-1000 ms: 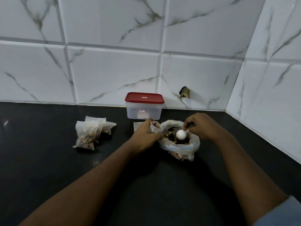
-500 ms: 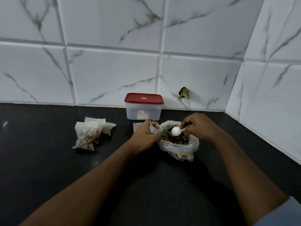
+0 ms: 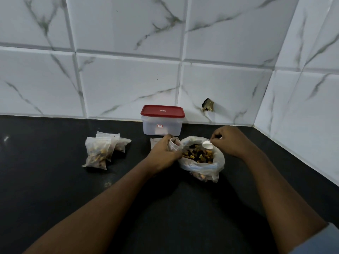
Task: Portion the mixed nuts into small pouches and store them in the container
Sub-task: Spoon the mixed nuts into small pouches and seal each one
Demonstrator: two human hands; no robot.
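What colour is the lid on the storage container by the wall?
Red, on a translucent white container; the lid shows clearly in the head view.

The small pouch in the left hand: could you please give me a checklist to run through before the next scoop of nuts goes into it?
1. The left hand grips the small pouch, mouth open upward: ok.
2. The right hand pinches the white spoon by its handle: ok.
3. Spoon loaded with nuts: cannot tell, only its white bowl shows.
4. The nut bag stands open on the counter, nuts exposed: ok.
5. Pouch close beside the bag's rim: ok.
6. The container open for storing: not ok, its red lid is on.
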